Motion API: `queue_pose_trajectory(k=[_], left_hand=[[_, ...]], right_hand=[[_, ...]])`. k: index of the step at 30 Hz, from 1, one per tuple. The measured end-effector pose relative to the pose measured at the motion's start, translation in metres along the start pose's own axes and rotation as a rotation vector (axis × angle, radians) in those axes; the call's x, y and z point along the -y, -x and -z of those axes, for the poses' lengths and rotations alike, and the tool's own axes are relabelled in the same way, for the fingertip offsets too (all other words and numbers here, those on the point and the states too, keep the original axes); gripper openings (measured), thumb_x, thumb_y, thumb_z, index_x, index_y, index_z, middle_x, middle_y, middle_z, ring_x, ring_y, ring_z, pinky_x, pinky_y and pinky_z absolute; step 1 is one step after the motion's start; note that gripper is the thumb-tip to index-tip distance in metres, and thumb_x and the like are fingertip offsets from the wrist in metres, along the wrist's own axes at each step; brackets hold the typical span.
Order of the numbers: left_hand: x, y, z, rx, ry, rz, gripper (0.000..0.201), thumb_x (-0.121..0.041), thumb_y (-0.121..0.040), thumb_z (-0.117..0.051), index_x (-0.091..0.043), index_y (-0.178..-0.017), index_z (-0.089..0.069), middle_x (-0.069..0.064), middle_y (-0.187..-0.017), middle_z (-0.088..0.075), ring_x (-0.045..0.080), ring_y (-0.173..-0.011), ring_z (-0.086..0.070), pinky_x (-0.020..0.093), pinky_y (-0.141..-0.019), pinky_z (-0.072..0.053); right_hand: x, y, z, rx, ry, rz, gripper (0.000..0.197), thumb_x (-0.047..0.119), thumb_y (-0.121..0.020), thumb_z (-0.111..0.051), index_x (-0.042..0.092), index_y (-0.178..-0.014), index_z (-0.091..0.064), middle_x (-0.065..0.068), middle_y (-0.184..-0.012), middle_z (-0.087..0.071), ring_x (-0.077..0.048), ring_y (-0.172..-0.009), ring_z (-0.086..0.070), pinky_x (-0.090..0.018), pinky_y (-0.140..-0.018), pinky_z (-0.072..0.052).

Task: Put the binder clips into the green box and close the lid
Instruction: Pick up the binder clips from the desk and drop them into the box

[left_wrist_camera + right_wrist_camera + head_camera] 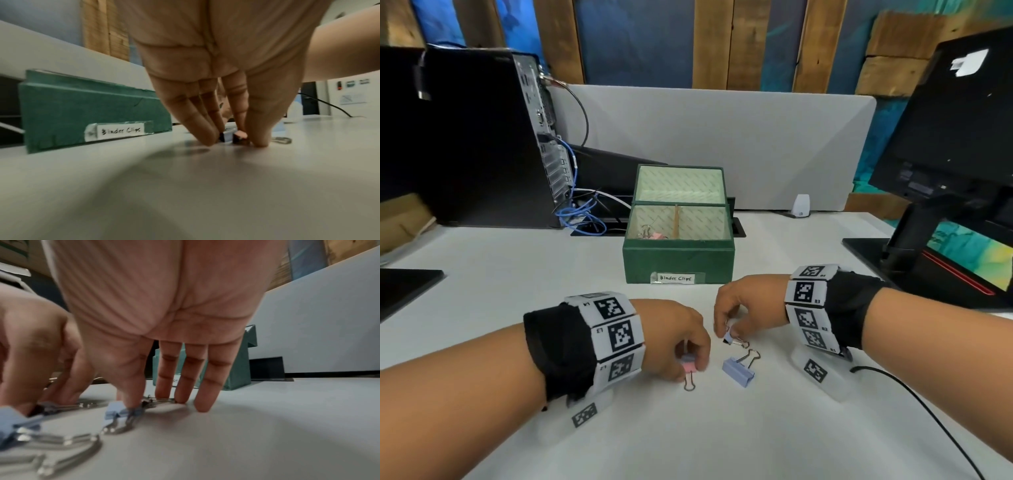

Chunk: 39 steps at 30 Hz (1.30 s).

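**A:** Both hands down on the white desk [482, 274], each over a clip. What does the next lift depend on?

**B:** Direction to the green box [678, 255]. It stands open just beyond both sets of fingertips, lid [679, 183] tipped up at the back. The left hand [671, 337] pinches a pink binder clip [689, 366] directly under its fingertips; the clip's long axis runs back toward the wrist, wire handle trailing. The right hand [743, 308] pinches a small blue binder clip [728, 337] beneath thumb and forefinger, handles pointing away toward its own wrist side.

**A:** Which hand is nearer the box?

**B:** The right, by my reading; it sits closer to the box's front wall. A large blue binder clip [738, 370] lies loose between the two hands, nearer the person than either fingertip, touched by neither.

**A:** Anything already inside?

**B:** Only the head view looks in: a pink clip in the box [655, 235] rests in the left compartment. The wrist cameras see just the outer wall and its label [121, 130].

**A:** And what do the wrist cameras add?

**B:** Contact. The left wrist view shows fingers [197, 123] and thumb closed on either side of the clip body, tips on the desk. The right wrist view shows the thumb on the blue body, the other fingers [207, 386] straight, reaching down to the surface.
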State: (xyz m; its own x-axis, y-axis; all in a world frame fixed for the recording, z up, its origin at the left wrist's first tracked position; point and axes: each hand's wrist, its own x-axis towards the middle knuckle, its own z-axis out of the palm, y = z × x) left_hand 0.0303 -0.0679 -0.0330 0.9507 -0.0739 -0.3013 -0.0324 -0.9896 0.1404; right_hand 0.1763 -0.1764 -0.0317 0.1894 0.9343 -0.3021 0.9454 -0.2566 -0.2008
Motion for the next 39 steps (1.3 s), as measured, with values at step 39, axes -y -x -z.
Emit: queue_pose_trajectory(k=[39], left_hand=[[0.021,-0.009,0.001,-0.065,0.05,0.11,0.022,-0.012,-0.078,-0.063,-0.024,-0.096,-0.065,-0.012,-0.088,-0.056,0.009,-0.083,-0.051,0.021,-0.068,-0.043]], right_hand=[[0.0,-0.046,0.083,-0.595,-0.043,-0.153,0.03,0.003,-0.086,-0.053,0.016,-0.111,-0.064,-0.005,-0.103,-0.061,-0.024,-0.1,-0.061,-0.025,-0.08,-0.046]])
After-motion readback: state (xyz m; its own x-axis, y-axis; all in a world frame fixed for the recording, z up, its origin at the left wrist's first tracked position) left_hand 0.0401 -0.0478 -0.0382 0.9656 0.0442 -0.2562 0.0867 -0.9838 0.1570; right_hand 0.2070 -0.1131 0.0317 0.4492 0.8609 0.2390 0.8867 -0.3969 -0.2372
